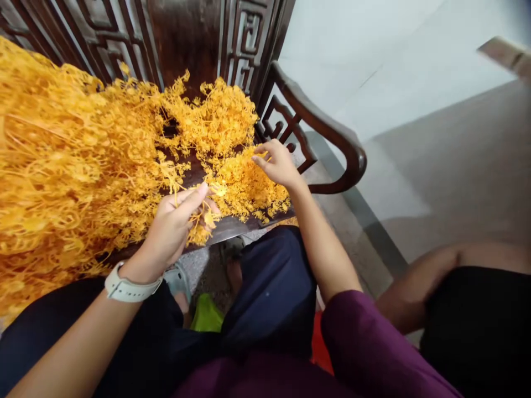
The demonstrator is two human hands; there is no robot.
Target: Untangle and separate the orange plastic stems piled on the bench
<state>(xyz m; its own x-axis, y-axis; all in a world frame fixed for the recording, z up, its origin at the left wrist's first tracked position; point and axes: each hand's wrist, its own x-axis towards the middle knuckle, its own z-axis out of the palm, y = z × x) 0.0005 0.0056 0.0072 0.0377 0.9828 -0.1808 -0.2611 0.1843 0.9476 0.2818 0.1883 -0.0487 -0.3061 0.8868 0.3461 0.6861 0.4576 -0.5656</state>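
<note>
My left hand (174,224), with a pale watch on its wrist, pinches a thin yellow plastic flower stem (206,213) between thumb and fingers. Small yellow blossoms hang from that stem below the fingers. Over the right-hand heap of loose yellow plastic flowers (249,190) is my right hand (277,162), its thumb and fingers apart and nothing visible between them. Whether its fingertips touch the heap I cannot tell. A much larger mass of yellow flower sprays (74,160) fills the left side, and another clump (226,116) lies behind, against the bench back.
The flowers lie on a dark wooden bench seat (228,229) with a carved back (186,38). A curved armrest (327,121) rises beyond my right hand. At the right edge another person's leg (440,282) is close. Something bright green (207,315) sits below me.
</note>
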